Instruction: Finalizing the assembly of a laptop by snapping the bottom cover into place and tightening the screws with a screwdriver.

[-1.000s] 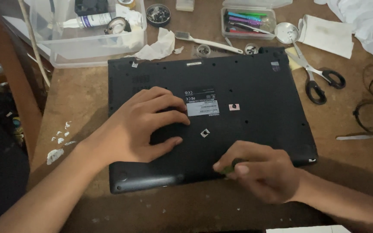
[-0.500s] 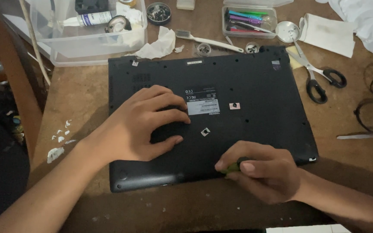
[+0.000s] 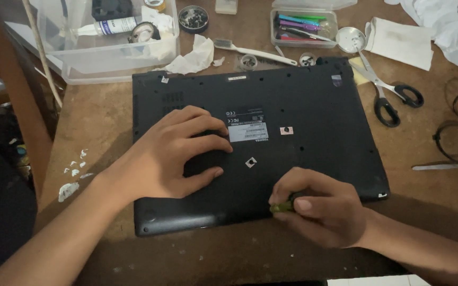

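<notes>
Lying bottom-up on the brown wooden worktop [image 3: 96,122], the black plastic laptop [image 3: 314,106] sits centre frame, its long near edge towards the person. Judged stiff, flat and fairly heavy; the matte shell looks slightly slippery, and the base panel probably flexes under hard pressure, so best held by palm weight on top or by the side edges, not by a corner. Left hand [image 3: 170,156] rests flat on the laptop base, left of the white rectangular sticker [image 3: 248,132]; its fingers [image 3: 202,124] are loosely spread and slightly curled, pressing down, holding nothing. Right hand [image 3: 319,212] sits at the near edge of the laptop, fingers bunched tight, pinching a small green-handled tool [image 3: 282,207], likely a small screwdriver; the tip is hidden, so cannot tell what it touches. The tool is light, thin and easy to slip, so a pinch near its head suits it. Beyond the laptop: a clear plastic bin [image 3: 112,58], black-handled scissors [image 3: 385,92], a white toothbrush [image 3: 255,52], a clear box of coloured pens [image 3: 303,26], and crumpled white tissue [image 3: 192,58].
</notes>
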